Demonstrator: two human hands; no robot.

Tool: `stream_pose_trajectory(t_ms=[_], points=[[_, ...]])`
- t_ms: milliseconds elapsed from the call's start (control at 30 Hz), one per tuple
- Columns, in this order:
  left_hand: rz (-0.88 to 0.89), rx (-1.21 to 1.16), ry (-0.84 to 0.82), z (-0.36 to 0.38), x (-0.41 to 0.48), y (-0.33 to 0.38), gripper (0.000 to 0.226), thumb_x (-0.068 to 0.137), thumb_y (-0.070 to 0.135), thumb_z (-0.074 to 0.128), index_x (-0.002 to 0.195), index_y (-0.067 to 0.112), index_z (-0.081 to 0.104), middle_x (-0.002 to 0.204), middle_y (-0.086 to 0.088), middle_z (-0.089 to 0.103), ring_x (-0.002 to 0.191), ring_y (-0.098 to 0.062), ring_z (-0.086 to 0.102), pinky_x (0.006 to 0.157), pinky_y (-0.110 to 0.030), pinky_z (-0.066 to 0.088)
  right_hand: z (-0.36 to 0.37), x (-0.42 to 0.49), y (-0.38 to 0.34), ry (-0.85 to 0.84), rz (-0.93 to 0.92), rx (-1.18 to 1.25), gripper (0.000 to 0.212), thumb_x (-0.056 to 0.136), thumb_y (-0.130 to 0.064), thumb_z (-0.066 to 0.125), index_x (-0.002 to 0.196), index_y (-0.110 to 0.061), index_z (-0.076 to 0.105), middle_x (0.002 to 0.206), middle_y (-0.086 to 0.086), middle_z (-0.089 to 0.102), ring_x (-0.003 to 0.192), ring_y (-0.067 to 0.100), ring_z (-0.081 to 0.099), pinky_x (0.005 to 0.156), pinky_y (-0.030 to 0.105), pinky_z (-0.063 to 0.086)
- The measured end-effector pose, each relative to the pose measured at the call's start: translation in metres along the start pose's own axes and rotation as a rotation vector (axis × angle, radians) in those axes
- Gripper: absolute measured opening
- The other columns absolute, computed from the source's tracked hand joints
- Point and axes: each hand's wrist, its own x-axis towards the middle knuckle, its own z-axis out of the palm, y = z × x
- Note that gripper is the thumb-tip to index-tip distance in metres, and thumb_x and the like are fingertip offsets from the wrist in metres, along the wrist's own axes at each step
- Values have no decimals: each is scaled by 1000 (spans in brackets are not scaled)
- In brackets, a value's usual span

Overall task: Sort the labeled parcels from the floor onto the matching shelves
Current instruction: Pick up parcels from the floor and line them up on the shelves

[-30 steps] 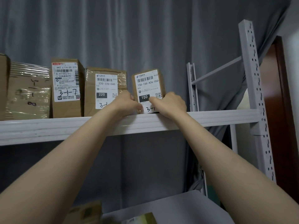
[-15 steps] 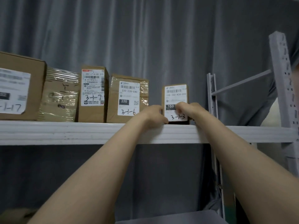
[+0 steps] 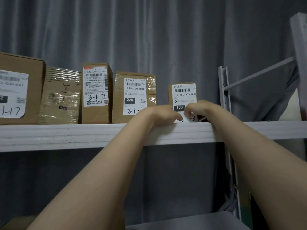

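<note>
Small parcel [image 3: 184, 92] upright on the shelf [image 3: 66, 135], right of the 220 parcel [image 3: 134, 97];
left grip [image 3: 160, 115] and right grip [image 3: 200, 110] curl onto its lower corners, seemingly pinching it; fingertips mostly hidden.

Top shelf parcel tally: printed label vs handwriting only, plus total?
Printed-label parcels: 4 (parcel 1-17, parcel 3-1-7, parcel 220, parcel 150)
Handwriting-only wrapped parcel: 1
Total on the shelf: 5

Brown parcels [image 3: 182, 93], white shelf [image 3: 66, 135]
</note>
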Motion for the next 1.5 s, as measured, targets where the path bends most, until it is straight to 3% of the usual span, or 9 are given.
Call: stream_pose_trajectory(t_ms=[100,233,400,500,700,900,1200,1433,1500], points=[[10,-16,20,0,-5,3,33,98,28,54,128,15,58,125,-3,58,121,-23,53,106,-33,40,2,-1,0,-28,-27,-48,7,77,-9,64,74,-15,63,84,5,61,72,21,53,70,29,45],[29,-56,12,-1,-12,6,5,100,32,50,105,32,51,115,8,49,109,-15,46,94,-25,33,4,2,1,-16,-47,-50,10,78,-8,63,72,-15,64,87,2,61,76,22,53,76,31,47],[42,-74,-6,-1,-15,8,23,100,34,50,120,29,59,118,7,49,113,-16,46,94,-24,32,7,12,5,16,-28,-90,15,71,-14,68,85,-14,73,93,6,68,75,21,55,80,33,53],[46,-50,-13,-2,-16,8,14,102,30,48,108,25,60,110,6,50,105,-16,46,88,-23,31,9,16,6,15,-44,-152,17,74,-19,69,90,-16,76,95,4,69,80,20,57,90,36,54],[3,-23,22,-1,-13,7,7,99,30,51,104,27,55,107,3,53,102,-19,49,87,-25,35,8,19,8,43,-68,-257,17,77,-27,75,71,-20,60,68,-1,58,64,14,51,57,26,40],[-41,61,54,0,-8,5,38,98,35,53,132,17,56,125,-4,52,122,-23,50,106,-31,38,10,23,8,42,-98,-323,20,79,-27,75,69,-17,60,69,-2,60,63,13,52,55,24,39],[-13,36,93,1,2,0,39,95,26,53,132,16,58,130,0,58,118,-23,53,104,-34,41,11,27,11,64,-145,-331,15,77,-24,76,74,-15,64,75,-1,63,72,18,56,60,25,41],[13,-80,204,1,6,-4,21,94,18,51,109,9,63,89,-3,61,86,-22,53,70,-29,41,12,29,12,70,-158,-295,14,76,-24,76,79,-13,67,73,-1,65,74,18,60,66,25,45],[13,-95,206,1,7,-5,21,94,18,51,109,9,63,88,-2,61,84,-21,53,71,-29,41,12,29,12,75,-158,-289,17,75,-25,76,83,-12,68,80,1,68,79,20,62,69,26,47]])
